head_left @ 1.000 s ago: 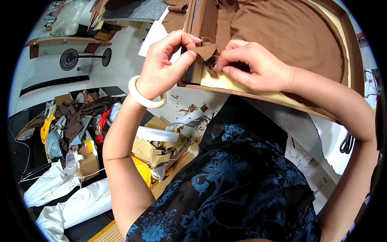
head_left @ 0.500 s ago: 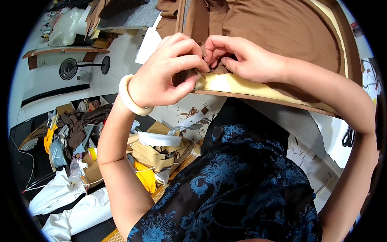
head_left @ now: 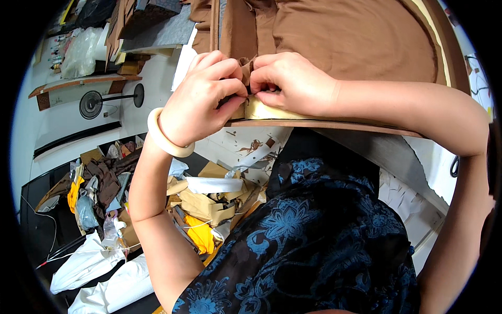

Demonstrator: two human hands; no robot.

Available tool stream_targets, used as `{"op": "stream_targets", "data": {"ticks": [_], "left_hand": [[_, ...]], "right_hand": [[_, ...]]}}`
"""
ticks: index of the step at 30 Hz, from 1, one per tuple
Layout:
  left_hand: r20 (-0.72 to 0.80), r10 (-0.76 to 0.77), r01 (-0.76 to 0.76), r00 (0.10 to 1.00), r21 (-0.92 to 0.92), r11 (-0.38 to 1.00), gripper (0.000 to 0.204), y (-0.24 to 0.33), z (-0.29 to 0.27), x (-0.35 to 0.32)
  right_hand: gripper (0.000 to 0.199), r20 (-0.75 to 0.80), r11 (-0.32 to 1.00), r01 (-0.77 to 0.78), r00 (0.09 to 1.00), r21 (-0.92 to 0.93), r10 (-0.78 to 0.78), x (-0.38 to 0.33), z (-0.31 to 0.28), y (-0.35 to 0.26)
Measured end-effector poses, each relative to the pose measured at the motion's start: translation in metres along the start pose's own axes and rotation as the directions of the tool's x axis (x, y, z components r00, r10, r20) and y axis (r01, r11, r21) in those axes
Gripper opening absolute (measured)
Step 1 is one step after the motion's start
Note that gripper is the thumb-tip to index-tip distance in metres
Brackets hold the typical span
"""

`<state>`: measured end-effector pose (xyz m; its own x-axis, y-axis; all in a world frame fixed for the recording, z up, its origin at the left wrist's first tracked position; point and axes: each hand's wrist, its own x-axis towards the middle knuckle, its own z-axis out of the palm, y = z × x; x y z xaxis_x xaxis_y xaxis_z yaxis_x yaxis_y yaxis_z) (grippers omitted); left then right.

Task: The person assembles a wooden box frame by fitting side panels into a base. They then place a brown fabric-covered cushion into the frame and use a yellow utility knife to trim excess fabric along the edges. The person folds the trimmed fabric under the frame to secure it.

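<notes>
Brown fabric lies in loose folds inside a shallow brown-edged frame. Pale yellow foam shows along the frame's near inner side. At the near left corner, my left hand, with a cream bangle on its wrist, is closed with thumb and fingers pinching the brown fabric's edge. My right hand pinches the same fabric just beside it, fingertips close to the left ones. A small dark gap lies between the two hands. The exact fingertip contact is partly hidden behind the knuckles.
Left of me is a heap of cloth and plastic scraps, with white rolls below it. Cardboard pieces lie nearer. A black fan stands at the far left. Scissors are partly hidden by my right arm.
Both hands have shifted slightly left, and my right hand has turned with its fingers closing tighter on the fabric. The frame appears lower and further left in view.
</notes>
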<state>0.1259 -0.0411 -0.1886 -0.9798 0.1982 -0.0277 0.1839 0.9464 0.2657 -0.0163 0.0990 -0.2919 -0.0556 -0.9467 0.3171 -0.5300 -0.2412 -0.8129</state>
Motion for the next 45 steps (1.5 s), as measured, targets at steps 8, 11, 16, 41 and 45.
{"op": "stream_targets", "data": {"ticks": [8, 11, 16, 41, 45], "left_hand": [[0.058, 0.003, 0.004, 0.998, -0.113, 0.994, 0.013, -0.008, -0.008, 0.004], [0.059, 0.012, -0.004, 0.998, -0.132, 0.991, 0.012, -0.009, -0.009, 0.005], [0.083, -0.017, 0.030, 0.996, -0.160, 0.987, 0.014, -0.011, -0.012, 0.005], [0.005, -0.093, 0.092, 0.996, -0.192, 0.977, 0.012, -0.016, -0.010, -0.006], [0.013, -0.105, 0.105, 0.994, -0.171, 0.980, 0.012, -0.010, -0.009, -0.006]], "right_hand": [[0.011, -0.043, 0.998, 0.041, 0.998, -0.042, -0.043, -0.003, 0.002, 0.000], [0.012, -0.044, 0.999, 0.038, 0.998, -0.037, -0.040, -0.003, 0.002, 0.000], [0.013, -0.027, 0.998, -0.003, 1.000, -0.057, 0.001, -0.001, 0.001, 0.002], [0.008, -0.020, 0.971, -0.125, 0.991, 0.203, 0.132, -0.001, -0.008, -0.002], [0.008, -0.037, 0.995, -0.054, 0.998, 0.088, 0.057, -0.001, -0.017, 0.004]]}}
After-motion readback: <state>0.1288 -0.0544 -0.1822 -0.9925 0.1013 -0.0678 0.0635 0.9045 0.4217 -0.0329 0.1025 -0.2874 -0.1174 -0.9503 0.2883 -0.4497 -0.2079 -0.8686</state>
